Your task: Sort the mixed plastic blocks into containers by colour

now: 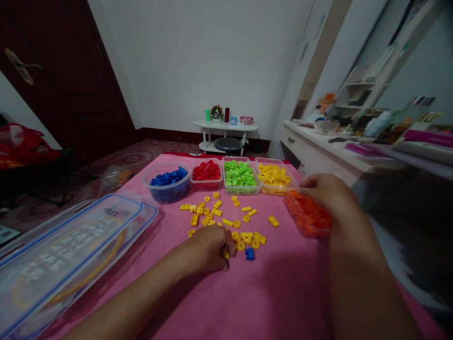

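Note:
My left hand (211, 246) is closed low over the pink cloth, with a yellow toy brick (225, 254) showing between thumb and fingers; something dark peeks out beside it. Loose yellow bricks and round pieces (247, 235) lie just ahead of it, and a single blue brick (249, 254) rests to its right. Over the box of orange bricks (307, 215) on the right, my right hand (327, 193) is closed, its slightly blurred fingertips near the box's far rim. What those fingers grip, if anything, is hidden.
Along the far table edge stand a round tub of blue bricks (166, 182) and boxes of red (207, 172), green (240, 174) and yellow bricks (274, 174). Clear lids with blue edges (106, 226) lie at left. A cluttered white dresser (318, 141) stands at right.

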Demonstrator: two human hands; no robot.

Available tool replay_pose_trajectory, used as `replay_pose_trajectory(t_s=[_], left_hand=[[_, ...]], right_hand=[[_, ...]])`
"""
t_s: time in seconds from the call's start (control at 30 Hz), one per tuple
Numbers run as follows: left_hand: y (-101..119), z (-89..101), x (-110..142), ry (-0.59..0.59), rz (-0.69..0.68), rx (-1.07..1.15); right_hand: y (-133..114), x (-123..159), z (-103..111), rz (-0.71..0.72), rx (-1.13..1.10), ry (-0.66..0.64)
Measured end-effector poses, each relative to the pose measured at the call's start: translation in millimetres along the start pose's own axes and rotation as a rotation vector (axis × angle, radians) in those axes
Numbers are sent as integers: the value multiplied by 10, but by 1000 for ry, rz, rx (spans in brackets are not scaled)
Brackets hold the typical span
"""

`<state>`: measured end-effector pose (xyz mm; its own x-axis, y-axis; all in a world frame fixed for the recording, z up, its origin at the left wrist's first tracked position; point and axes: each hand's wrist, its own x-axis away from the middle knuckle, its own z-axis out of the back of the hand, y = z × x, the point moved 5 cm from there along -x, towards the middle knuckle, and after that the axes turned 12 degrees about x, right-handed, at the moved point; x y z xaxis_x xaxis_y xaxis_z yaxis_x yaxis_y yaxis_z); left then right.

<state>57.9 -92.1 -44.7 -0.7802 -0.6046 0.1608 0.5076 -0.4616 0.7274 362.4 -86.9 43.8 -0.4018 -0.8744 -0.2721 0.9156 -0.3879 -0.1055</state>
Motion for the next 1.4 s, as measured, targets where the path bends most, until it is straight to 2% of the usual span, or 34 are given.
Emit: replay_pose_trajectory(t_s=[0.07, 0.17, 0.27, 0.33, 0.4, 0.53, 0.63, 0.7, 0.77, 0.83, 0.87, 0.9, 0.97, 1.1, 1.13, 1.2, 1.23, 1.3, 1.4], left_hand=[[42, 2, 26, -4, -39, -58], [16, 3, -1, 7, -74, -25], [-28, 28, -75, 98, -62, 81], [-3, 29, -118, 172, -75, 157], [87, -21, -145, 213, -148, 193], [279, -303, -171, 152, -324, 98], [284, -531, -194, 111, -327, -62], [272, -602, -202, 114, -334, -103], [260, -563, -211, 124, -342, 10], [211, -377, -237, 151, -294, 258], [165, -224, -253, 183, -252, 390], [98, -29, -268, 238, -198, 511], [-41, 468, -271, 390, -164, 596], [-440, 1571, -170, 743, -42, 358], [-537, 1791, -134, 793, 3, 254], [-714, 2109, -62, 844, 138, 5], [-771, 2197, -40, 831, 182, -114], [-827, 2235, -22, 766, 231, -305], [-735, 2041, -45, 700, 183, -459]], right_hand=[[-277, 72, -18, 83, -77, -121], [-777, 252, -59, 379, -257, -323], [-1049, 387, -86, 505, -318, -414], [-1112, 408, -75, 519, -297, -377], [-1130, 402, -48, 522, -279, -329], [-1157, 396, 12, 546, -279, -279], [-1194, 412, 26, 559, -270, -282], [-1217, 421, 21, 562, -268, -289], [-1230, 421, 18, 562, -274, -280], [-1239, 417, 15, 574, -281, -267], [-1241, 414, 12, 580, -287, -264], [-1243, 410, 8, 584, -293, -262], [-1245, 402, -4, 583, -301, -260], [-1289, 411, -45, 577, -307, -282], [-1307, 418, -54, 580, -304, -287], [-1339, 430, -67, 587, -288, -288], [-1345, 430, -75, 585, -276, -285], [-1335, 414, -105, 575, -241, -282], [-1263, 350, -209, 531, -179, -284]])
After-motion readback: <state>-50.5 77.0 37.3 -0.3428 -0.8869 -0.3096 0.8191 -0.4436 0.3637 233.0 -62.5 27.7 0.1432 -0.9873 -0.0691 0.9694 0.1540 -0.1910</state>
